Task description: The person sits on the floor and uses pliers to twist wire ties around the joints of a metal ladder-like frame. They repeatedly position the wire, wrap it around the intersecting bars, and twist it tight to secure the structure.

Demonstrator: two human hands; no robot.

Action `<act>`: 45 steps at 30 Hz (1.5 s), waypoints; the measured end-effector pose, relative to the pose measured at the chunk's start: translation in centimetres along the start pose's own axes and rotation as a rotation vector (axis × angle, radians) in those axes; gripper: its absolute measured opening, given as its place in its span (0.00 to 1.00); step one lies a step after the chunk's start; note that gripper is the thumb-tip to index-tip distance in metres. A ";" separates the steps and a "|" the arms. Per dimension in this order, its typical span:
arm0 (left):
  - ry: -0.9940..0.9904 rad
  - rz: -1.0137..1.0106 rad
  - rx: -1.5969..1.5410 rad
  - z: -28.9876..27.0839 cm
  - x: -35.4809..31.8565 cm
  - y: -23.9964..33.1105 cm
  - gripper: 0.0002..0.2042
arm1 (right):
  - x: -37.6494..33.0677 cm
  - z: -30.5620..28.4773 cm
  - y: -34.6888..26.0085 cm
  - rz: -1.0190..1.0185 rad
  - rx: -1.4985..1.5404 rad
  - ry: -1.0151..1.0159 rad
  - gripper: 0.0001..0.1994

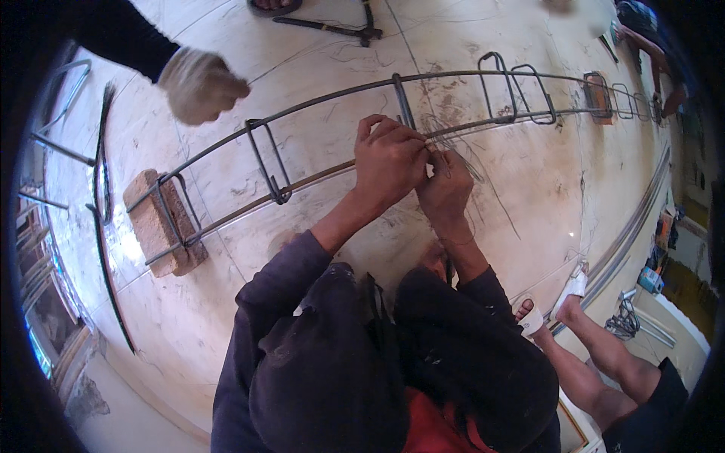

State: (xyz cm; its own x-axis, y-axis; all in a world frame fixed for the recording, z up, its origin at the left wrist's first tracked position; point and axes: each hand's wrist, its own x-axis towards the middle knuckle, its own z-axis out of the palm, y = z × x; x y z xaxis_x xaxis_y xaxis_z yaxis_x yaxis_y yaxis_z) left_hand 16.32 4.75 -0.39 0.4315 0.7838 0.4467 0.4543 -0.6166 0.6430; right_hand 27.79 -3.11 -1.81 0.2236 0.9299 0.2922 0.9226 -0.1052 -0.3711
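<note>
A long cage of two steel bars (318, 174) joined by bent rectangular stirrups (266, 162) lies across in front of me. My left hand (387, 160) is closed around the nearer bar, just beside a stirrup (403, 102) in the middle. Close against it on the right, my right hand (445, 183) pinches thin tie wire at the same bar. Loose strands of tie wire (483, 177) fan out under and past my right hand. My fingers hide the exact point where wire and bar meet.
A brick (166, 223) props the cage's left end, another brick (598, 98) its right. Another person's gloved hand (200, 85) hovers at upper left. Pincers (340, 29) lie beyond the cage. Another person's legs (585, 351) are at lower right, near long bars (627, 226).
</note>
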 end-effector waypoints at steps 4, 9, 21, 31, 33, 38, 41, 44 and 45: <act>0.047 -0.079 -0.105 0.5 -0.8 0.3 0.04 | 0.0 0.0 0.0 0.088 0.004 -0.037 0.07; 0.010 -0.149 -0.147 -2.4 -1.9 1.3 0.11 | 0.9 -0.7 -1.3 0.371 0.168 -0.082 0.08; 0.005 -0.173 0.127 -8.0 -8.2 -1.8 0.16 | 0.8 0.2 -0.7 1.340 1.598 -0.036 0.12; -0.248 0.003 0.403 -2.2 -5.7 -1.9 0.31 | -10.2 -0.5 2.3 0.557 0.596 -0.495 0.15; -0.279 0.004 0.389 0.0 -5.1 -1.6 0.32 | -11.8 -2.0 2.6 0.451 0.456 -0.558 0.13; -0.112 0.110 0.485 3.9 -4.8 -2.9 0.33 | -11.3 -8.8 2.4 0.575 0.426 -0.369 0.10; -0.071 0.152 0.537 3.7 -4.4 -3.5 0.30 | -7.0 -12.6 1.9 0.344 0.377 -0.197 0.09; -0.099 0.111 0.431 3.1 -4.1 -3.5 0.28 | -0.9 -12.8 1.5 -0.075 0.207 -0.148 0.17; -0.076 0.088 0.410 3.0 -4.0 -3.3 0.27 | 0.9 -12.0 1.4 -0.129 0.204 -0.199 0.21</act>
State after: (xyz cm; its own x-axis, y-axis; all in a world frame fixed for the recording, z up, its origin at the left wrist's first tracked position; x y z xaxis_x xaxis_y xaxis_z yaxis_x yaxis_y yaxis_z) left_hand 15.48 3.46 -6.19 0.5317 0.7283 0.4322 0.6787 -0.6717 0.2969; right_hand 33.11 -6.63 8.50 0.0239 0.9839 0.1774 0.8527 0.0725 -0.5174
